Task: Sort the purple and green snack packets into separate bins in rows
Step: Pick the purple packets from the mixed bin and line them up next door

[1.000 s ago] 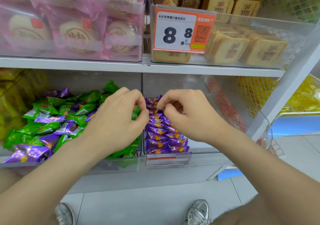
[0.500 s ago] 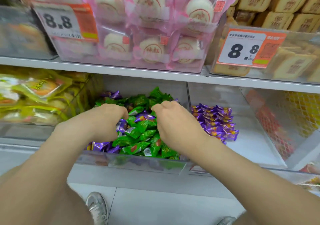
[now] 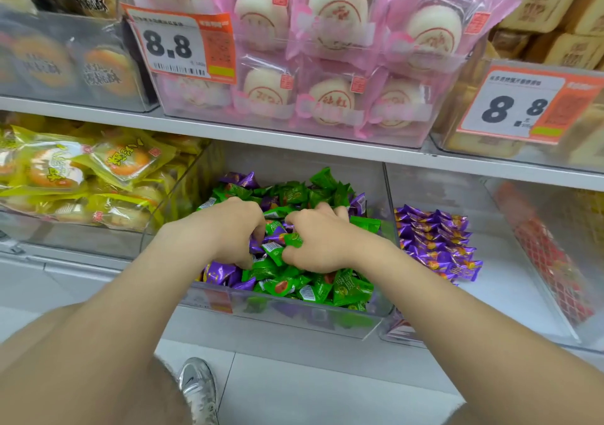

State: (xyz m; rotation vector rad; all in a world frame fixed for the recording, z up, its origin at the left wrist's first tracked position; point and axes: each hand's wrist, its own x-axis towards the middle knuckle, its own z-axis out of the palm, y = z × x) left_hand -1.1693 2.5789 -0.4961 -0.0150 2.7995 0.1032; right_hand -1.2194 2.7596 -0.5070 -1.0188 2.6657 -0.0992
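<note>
Below the white shelf [image 3: 294, 142] that crossed the middle of the frame stood two clear bins side by side. The middle bin [image 3: 294, 318], at lower centre, was heaped with a jumble of green packets [image 3: 294, 192] and purple packets [image 3: 219, 272], green far outnumbering purple. The right-hand bin [image 3: 510, 297], at centre right, held only a neat stack of purple rows [image 3: 434, 245] against its left wall, with much of its floor bare.

From where I stood, the step looked like picking: the person was digging through the jumble for purple ones to carry over to the rows on the right. Plenty of purple showed along the front left and back of the heap, so I judged the sorting well short of done. The next move would call for lifting out only purple, leaving green behind, then laying each one flat and in line with the stack so as not to knock it askew.

Both hands were down in the heap, close together at its centre. The left hand [image 3: 228, 228] had its fingers curled downward among the packets, with purple wrappers right at its fingertips. The right hand [image 3: 322, 241] was likewise curled, thumb low, with green wrappers bunched against its fingers. I could not tell whether either hand had a packet truly pinched or was only raking through.
</note>
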